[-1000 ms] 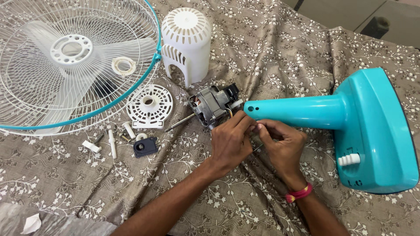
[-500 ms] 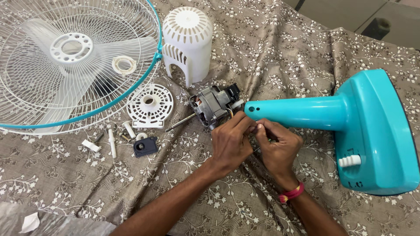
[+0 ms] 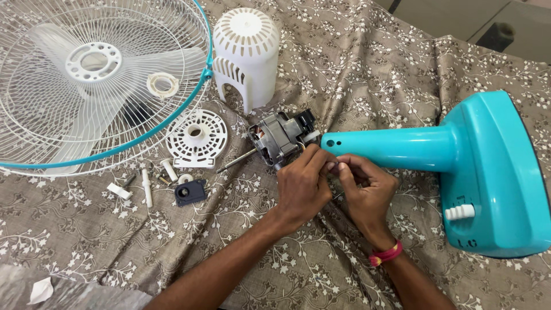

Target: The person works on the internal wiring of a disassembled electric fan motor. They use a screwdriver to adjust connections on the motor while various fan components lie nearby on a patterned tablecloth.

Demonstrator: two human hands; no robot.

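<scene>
A fan lies taken apart on a patterned brown cloth (image 3: 356,63). My left hand (image 3: 301,186) and my right hand (image 3: 364,189) meet fingertip to fingertip just under the open end of the turquoise fan stand (image 3: 436,152), pinching something small, apparently wires from the motor; the item itself is hidden by the fingers. The grey metal motor (image 3: 281,138) with its shaft lies right above my left hand. A red band circles my right wrist.
The white wire fan guard with the blade (image 3: 92,80) fills the upper left. A white motor cover (image 3: 245,51) stands behind the motor. A round white vented plate (image 3: 197,138), a dark small part (image 3: 190,192) and several white pegs and screws (image 3: 146,186) lie left of my hands.
Both hands stay at the stand's open end. My right hand has shifted slightly left and its fingers have closed tighter against my left fingertips.
</scene>
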